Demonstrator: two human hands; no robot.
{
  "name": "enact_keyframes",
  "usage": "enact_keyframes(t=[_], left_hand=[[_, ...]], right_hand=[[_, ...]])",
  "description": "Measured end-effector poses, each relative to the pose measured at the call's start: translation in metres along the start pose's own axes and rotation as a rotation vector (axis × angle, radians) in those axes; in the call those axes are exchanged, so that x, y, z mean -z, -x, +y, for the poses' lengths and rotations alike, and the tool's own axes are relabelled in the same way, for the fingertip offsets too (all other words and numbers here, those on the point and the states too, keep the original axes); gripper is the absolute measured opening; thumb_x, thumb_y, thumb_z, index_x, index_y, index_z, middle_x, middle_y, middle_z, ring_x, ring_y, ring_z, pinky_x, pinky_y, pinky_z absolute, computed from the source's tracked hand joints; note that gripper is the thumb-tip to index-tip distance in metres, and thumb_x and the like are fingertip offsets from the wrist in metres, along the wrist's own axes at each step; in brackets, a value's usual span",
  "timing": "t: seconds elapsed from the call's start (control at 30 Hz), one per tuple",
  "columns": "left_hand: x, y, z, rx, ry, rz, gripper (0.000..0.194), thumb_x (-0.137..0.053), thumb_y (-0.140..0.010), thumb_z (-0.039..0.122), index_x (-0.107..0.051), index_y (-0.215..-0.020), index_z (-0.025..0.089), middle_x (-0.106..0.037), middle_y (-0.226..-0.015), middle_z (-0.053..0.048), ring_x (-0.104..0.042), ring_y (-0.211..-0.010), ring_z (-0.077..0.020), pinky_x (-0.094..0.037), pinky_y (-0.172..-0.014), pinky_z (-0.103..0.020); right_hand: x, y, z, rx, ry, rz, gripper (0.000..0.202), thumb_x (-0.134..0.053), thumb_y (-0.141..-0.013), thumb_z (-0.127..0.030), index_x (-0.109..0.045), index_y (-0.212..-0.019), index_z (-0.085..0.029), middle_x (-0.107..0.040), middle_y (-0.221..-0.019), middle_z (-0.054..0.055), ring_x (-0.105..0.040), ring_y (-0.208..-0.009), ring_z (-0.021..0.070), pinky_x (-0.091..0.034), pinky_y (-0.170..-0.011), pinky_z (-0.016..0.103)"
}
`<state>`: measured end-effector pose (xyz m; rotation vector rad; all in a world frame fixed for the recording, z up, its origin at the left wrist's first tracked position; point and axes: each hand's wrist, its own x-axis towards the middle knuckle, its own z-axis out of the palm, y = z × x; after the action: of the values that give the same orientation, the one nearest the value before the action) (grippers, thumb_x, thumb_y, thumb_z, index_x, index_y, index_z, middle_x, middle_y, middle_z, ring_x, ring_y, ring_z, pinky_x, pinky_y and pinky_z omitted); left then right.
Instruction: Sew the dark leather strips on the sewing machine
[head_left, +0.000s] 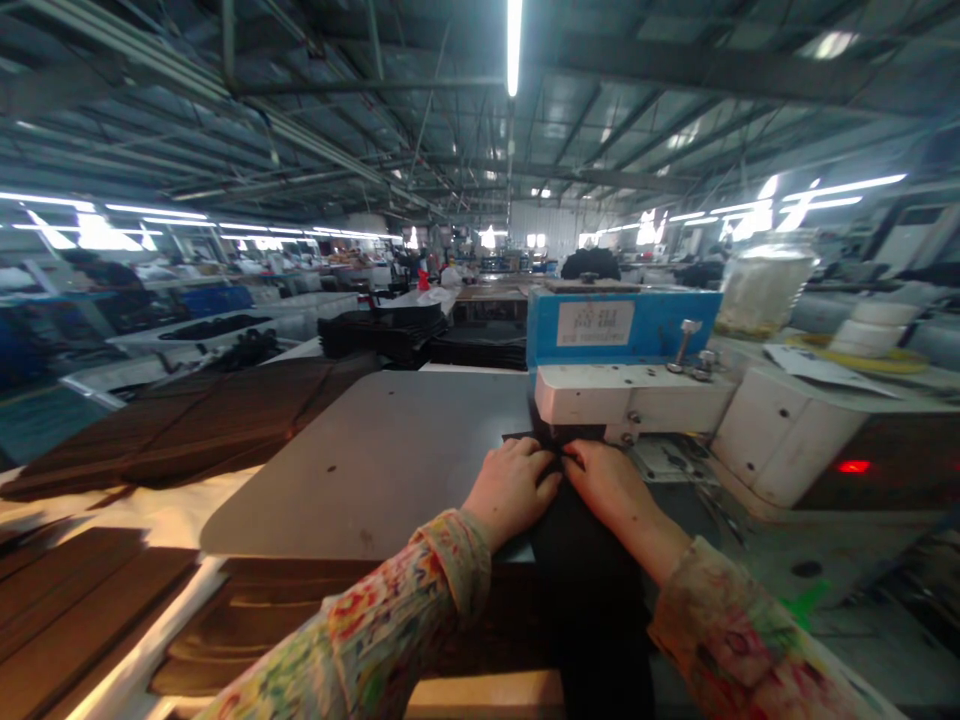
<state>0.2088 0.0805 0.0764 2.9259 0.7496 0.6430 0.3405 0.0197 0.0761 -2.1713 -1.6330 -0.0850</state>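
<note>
Black fabric (589, 560) hangs down from the front of a white and blue sewing machine (630, 395), its upper end lying at the machine's head. My left hand (517, 490) is closed on the fabric's upper left part, fingers bent over the edge of the grey metal plate (375, 460). Just to the right, my right hand (611, 490) pinches the same fabric under the machine's arm. The fingertips of both hands are close together. Whatever lies beneath the machine's head is hidden in the dark.
Brown fabric pieces (202, 410) are stacked left of the plate, with more (67, 600) nearer. Black stacks (390, 330) stand behind it. A glass jar (765, 285) and white spools (874, 330) rest on the machine at the right, near a red light (853, 467).
</note>
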Motion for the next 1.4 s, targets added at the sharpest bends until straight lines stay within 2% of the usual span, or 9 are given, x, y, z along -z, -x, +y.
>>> enact_keyframes(t=[0.5,1.4], left_hand=[[-0.0016,-0.0003,-0.0007,-0.01,-0.005,0.007,0.028,-0.041,-0.085,0.036,-0.06,-0.1,0.022,-0.057,-0.101,-0.004,-0.051,-0.092,-0.0204,-0.044,-0.079,-0.033],[-0.0037,-0.0001,-0.0039,-0.023,0.03,0.011,0.027,-0.043,-0.084,0.034,-0.06,-0.099,0.021,-0.058,-0.101,-0.004,-0.052,-0.092,-0.0192,-0.044,-0.082,-0.032]], right_hand=[[-0.0068,-0.0028,0.0049,0.029,0.06,0.004,0.025,-0.041,-0.083,-0.021,-0.061,-0.097,-0.016,-0.066,-0.095,0.008,-0.061,-0.087,0.0205,-0.043,-0.074,0.028],[-0.0062,-0.0031,0.0054,0.06,0.079,0.012,0.024,-0.04,-0.084,-0.02,-0.061,-0.095,-0.015,-0.066,-0.095,0.009,-0.06,-0.088,0.0203,-0.042,-0.074,0.028]])
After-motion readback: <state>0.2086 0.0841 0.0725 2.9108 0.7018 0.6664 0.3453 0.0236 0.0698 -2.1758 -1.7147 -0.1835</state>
